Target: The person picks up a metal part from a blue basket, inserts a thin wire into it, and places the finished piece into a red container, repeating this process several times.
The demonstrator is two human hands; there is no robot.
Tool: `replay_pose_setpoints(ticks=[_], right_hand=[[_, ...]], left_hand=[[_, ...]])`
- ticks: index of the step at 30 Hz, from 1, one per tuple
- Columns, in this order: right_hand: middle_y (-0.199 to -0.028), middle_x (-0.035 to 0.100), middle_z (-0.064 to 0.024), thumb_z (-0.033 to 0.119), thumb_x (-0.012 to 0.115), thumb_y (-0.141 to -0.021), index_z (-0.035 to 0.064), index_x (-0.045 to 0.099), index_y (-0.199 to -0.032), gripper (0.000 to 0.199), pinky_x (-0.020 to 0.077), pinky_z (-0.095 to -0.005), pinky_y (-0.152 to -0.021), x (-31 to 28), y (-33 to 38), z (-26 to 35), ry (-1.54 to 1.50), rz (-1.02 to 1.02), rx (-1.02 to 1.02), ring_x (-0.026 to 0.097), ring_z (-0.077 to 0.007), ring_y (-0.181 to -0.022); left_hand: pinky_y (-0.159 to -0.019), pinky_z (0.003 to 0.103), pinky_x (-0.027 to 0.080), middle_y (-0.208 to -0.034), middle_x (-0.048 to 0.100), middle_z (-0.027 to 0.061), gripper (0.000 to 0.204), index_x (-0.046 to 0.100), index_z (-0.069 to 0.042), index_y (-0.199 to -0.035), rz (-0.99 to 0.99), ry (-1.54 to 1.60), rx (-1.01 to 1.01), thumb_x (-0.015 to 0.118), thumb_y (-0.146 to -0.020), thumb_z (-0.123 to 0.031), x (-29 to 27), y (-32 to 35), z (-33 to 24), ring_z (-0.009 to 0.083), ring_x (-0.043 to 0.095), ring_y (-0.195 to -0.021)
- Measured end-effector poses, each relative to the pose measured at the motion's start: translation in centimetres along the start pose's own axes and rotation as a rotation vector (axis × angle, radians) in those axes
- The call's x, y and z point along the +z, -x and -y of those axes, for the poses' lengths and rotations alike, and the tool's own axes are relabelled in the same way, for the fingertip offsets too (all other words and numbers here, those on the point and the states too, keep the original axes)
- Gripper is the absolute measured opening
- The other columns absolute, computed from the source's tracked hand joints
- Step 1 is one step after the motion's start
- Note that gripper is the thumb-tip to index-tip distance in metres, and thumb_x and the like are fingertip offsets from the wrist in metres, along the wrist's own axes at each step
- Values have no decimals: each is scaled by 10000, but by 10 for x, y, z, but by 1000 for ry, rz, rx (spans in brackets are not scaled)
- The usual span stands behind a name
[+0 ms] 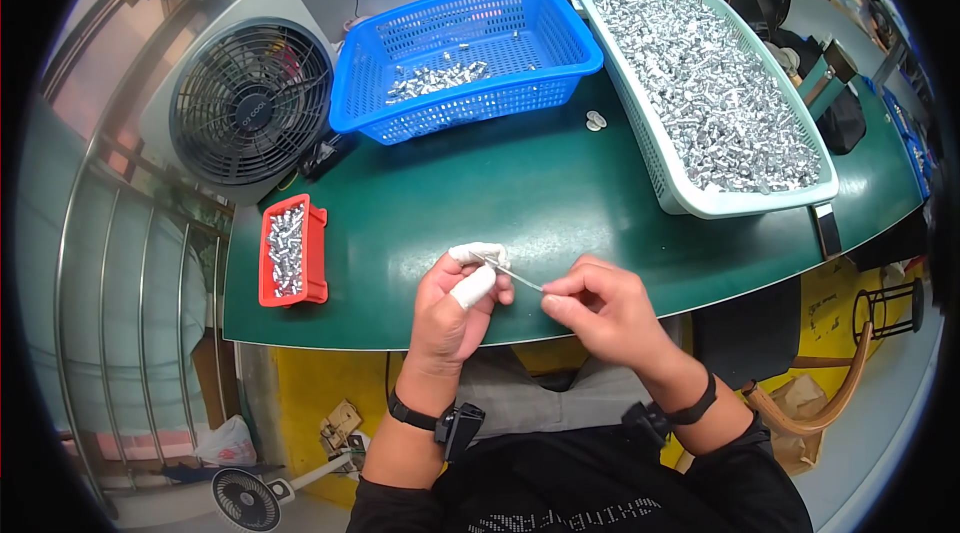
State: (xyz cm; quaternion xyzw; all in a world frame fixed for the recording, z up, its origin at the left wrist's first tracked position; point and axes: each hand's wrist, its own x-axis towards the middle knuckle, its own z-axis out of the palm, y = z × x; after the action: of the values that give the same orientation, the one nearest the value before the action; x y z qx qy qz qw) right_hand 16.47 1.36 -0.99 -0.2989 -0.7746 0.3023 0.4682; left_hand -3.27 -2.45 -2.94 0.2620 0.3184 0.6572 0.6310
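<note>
Near the front edge of the green table, my left hand (455,308) is closed, with white coverings on its thumb and index finger. Whatever sits between those fingertips is too small to make out. My right hand (605,308) pinches one end of a thin metal rod (522,279). The rod slants up and left, and its far end reaches the left fingertips. Small silvery metal parts (287,251) fill a red bin (266,273) left of my hands.
Beyond my hands stands a blue basket (460,116) with some metal parts; right of it, a pale green basket (650,148) is heaped with them. A box fan (250,103) stands back left. Small round pieces (596,120) lie on the green table (480,183).
</note>
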Motion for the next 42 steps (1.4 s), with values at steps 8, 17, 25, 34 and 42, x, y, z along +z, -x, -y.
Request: replay_pose_setpoints(ticks=[8, 17, 25, 34, 42], right_hand=[[-794, 567, 16, 50, 677, -915, -37, 683, -953, 95, 374, -219, -502, -24, 20, 12, -1015, 115, 922, 492, -38, -640], [-799, 560, -4, 15, 689, -877, -21, 687, -946, 78, 369, -194, -543, -18, 24, 18, -385, 37, 394, 483, -45, -634], [-791, 559, -11, 16, 696, -871, -7, 694, -933, 66, 375, -196, -541, -4, 18, 19, -325, 62, 356, 491, -34, -641], [-770, 572, 5, 40, 690, -893, -24, 683, -955, 89, 375, -193, -537, -7, 15, 17, -558, 57, 575, 491, -43, -634], [-729, 564, 15, 55, 673, -921, -33, 665, -959, 96, 344, -234, -472, -42, 10, -2, -1176, 212, 964, 477, -42, -609]], left_hand=[[-747, 347, 474, -1013, 623, 107, 173, 602, -21, -1102, -58, 287, 53, 522, -950, -36, -7, 4, -4, 204, 573, -846], [-727, 345, 465, -981, 628, 96, 204, 616, -30, -1087, -15, 228, 26, 490, -1015, -174, 0, 5, 2, 199, 564, -837], [-693, 344, 465, -917, 637, 84, 294, 625, -18, -1075, -70, 169, 21, 472, -1048, -268, 3, 5, 4, 191, 563, -786], [-668, 336, 472, -899, 635, 96, 247, 628, -7, -1048, -20, 108, 0, 519, -1030, -228, 7, 0, 4, 187, 565, -759], [-583, 301, 469, -812, 626, 71, 131, 636, -17, -986, -16, -131, 109, 604, -981, -144, 33, -1, 22, 150, 553, -651]])
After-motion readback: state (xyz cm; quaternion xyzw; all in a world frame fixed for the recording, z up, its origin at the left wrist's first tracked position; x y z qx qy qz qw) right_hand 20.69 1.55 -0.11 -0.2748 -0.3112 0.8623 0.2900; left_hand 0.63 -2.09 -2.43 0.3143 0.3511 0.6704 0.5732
